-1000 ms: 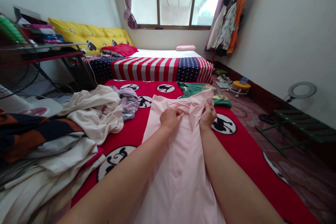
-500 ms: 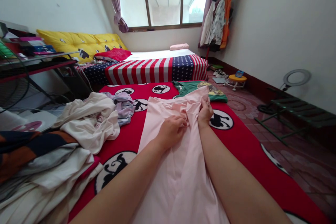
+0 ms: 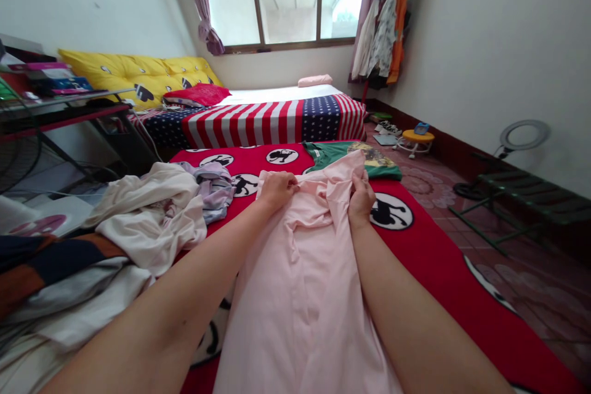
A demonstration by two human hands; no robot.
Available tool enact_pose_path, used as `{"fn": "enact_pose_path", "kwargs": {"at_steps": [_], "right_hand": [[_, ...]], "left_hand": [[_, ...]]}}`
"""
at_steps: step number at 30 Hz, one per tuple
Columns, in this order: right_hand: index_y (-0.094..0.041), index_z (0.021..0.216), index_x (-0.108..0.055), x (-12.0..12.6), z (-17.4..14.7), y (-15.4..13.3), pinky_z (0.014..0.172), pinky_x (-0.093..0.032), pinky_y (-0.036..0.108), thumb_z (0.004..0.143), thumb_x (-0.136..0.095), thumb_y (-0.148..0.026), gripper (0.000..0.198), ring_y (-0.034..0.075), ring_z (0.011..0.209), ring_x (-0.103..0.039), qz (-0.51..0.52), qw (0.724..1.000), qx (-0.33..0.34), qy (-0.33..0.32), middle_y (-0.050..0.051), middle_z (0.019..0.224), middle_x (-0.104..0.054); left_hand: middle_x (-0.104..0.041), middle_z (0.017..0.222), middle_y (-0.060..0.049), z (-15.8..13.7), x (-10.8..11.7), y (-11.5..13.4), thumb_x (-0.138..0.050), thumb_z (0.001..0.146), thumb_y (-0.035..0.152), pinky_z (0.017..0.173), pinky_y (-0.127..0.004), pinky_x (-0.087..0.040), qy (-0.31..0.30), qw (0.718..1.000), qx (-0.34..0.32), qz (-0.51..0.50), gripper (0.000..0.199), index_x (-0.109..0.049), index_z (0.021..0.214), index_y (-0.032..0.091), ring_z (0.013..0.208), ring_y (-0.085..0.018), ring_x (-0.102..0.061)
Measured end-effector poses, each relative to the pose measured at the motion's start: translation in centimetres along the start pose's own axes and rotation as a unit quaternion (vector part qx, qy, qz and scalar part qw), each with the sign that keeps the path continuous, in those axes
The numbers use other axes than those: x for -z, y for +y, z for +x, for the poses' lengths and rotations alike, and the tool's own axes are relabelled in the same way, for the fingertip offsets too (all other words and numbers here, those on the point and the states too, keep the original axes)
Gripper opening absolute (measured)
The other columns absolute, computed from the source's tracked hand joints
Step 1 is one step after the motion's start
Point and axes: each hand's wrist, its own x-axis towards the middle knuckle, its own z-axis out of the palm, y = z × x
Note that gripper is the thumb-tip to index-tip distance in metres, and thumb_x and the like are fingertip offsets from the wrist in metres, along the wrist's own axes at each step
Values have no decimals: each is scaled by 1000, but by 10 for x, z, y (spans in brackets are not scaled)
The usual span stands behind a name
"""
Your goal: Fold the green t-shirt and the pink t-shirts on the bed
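A pale pink garment [image 3: 305,277] lies lengthwise before me on a red blanket [image 3: 429,277] printed with black figures in white circles. Its far edge is bunched and creased, and the kind of garment is not clear. My left hand [image 3: 277,189] grips the far left part of that edge with its fingers closed. At the far right corner, my right hand [image 3: 361,198] is closed on the cloth and holds it slightly raised. Just beyond the pink cloth is a green T-shirt [image 3: 339,152] with a printed front, partly covered by it.
Rumpled clothes [image 3: 152,215] are heaped on the left. A bed [image 3: 258,126] with a flag-pattern cover stands beyond, under the window. On the right are a green folding stool [image 3: 530,197], a ring light [image 3: 524,135] and a small yellow stool [image 3: 418,137]. A cluttered desk [image 3: 69,114] stands at left.
My left hand has moved from the middle of the pink garment forward and left to its far left edge, taking hold there. My right hand stays at the right corner.
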Motion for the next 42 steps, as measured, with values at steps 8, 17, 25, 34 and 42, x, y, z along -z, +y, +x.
{"fn": "enact_pose_path", "kwargs": {"at_steps": [8,17,25,34,42], "right_hand": [[-11,109,-69,-4,-4,-5,103,-44,33,71,-59,-21,41,19,112,-61,12,1000,-2,15,6,110,-71],[-10,112,-68,-1,-6,-5,102,-46,37,69,-61,-24,45,21,106,-64,11,1000,-4,5,8,111,-71],[-9,108,-68,-5,-9,-6,100,-46,34,68,-60,-23,44,21,109,-63,25,1000,-8,5,9,115,-70],[-13,91,-68,-5,-9,-7,105,-42,35,65,-60,-22,28,21,118,-58,15,1000,5,11,9,122,-66],[-15,84,-62,-7,-13,-6,91,-49,32,67,-59,-27,21,18,95,-63,-63,997,40,-1,3,92,-68]], "left_hand": [[-64,104,-12,-10,15,-3,-58,79,12,93,-46,-41,73,992,34,99,19,-71,91,19,108,-33,-56],[-57,136,-12,-19,-9,20,-49,93,29,107,-36,-40,-115,988,-75,68,36,-64,124,16,124,-24,-55],[-24,160,-9,-42,-14,36,-37,97,52,118,-54,-14,-151,980,-44,121,58,-36,149,25,148,-32,-18],[-37,153,-14,-63,-10,59,-44,97,34,116,-49,-26,-169,981,-98,22,47,-49,140,17,144,-28,-31],[-69,115,-9,-72,19,16,-50,88,12,102,-35,-47,92,991,2,-99,31,-68,113,17,111,-21,-63]]}}
